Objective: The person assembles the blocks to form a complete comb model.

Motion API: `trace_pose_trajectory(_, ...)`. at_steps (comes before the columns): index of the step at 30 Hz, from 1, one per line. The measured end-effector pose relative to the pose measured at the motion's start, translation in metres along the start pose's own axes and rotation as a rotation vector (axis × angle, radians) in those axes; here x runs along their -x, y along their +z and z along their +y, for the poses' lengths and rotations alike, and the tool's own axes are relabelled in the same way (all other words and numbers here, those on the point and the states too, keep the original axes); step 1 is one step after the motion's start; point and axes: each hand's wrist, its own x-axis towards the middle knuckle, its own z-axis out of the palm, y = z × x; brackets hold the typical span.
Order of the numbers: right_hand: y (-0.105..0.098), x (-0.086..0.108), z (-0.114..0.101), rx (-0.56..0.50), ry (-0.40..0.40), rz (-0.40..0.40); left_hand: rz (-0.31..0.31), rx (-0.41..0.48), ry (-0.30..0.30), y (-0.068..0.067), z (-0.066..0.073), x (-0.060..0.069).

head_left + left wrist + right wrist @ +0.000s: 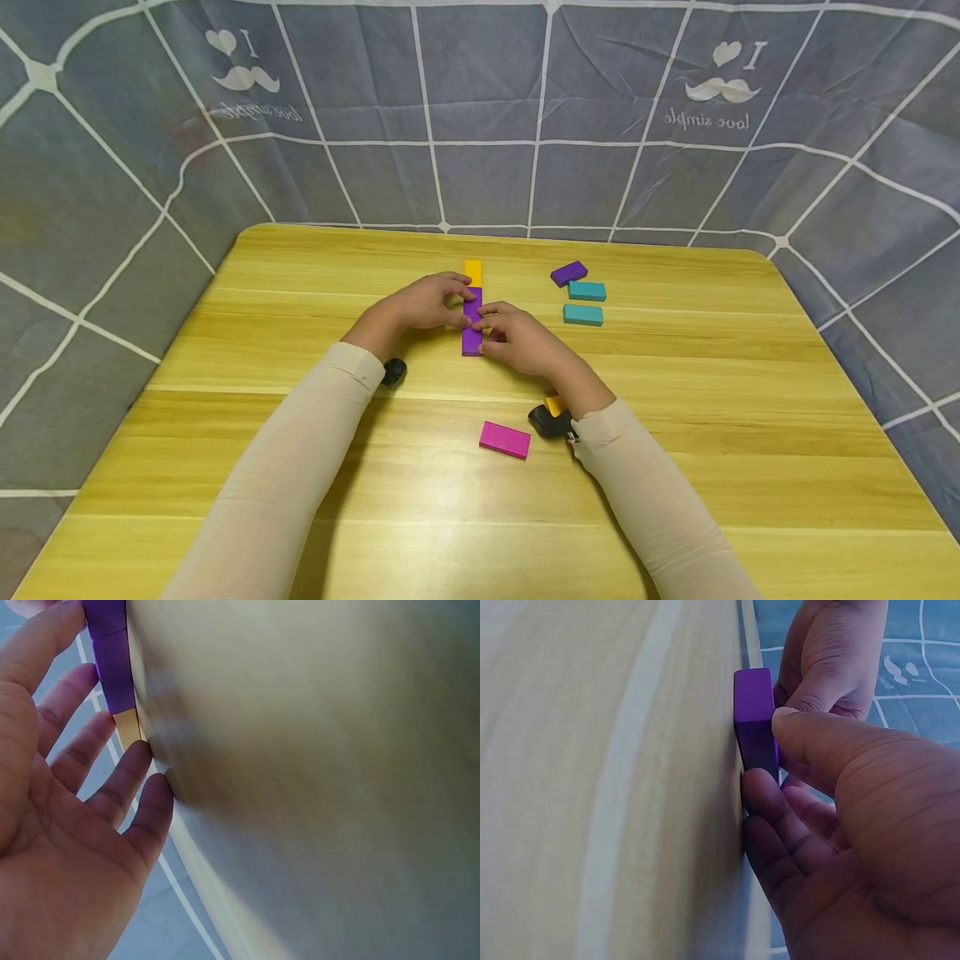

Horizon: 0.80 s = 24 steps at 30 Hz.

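Two purple blocks and a yellow block lie end to end in a straight row on the wooden table, the yellow one farthest away. My left hand is at the row's left side, thumb and fingertips touching the far purple block, its other fingers loosely spread. From the right, my right hand touches the near purple block; its thumb lies at the upper edge and its fingertips along the side. Neither hand visibly closes round a block.
At the back right lie a loose purple block and two teal blocks. A pink block lies nearer. Another yellow block is partly hidden by my right wrist and its black camera. A grey curtain borders the table.
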Motion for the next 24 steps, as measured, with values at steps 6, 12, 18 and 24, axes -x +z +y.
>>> trace_pose_trajectory(6,-0.003,-0.001,-0.003,0.0,-0.009,-0.019,-0.006,-0.019,0.014,-0.001,0.001,0.001)
trace_pose_trajectory(12,-0.01,0.0,-0.005,-0.029,-0.001,-0.027,-0.004,-0.022,0.014,-0.001,0.002,0.001)
trace_pose_trajectory(18,-0.019,0.003,-0.005,-0.076,0.039,-0.02,0.002,-0.028,-0.005,0.0,0.001,0.0)
trace_pose_trajectory(24,-0.027,0.01,-0.006,-0.08,0.033,0.002,0.003,-0.037,-0.001,0.0,0.001,0.0)
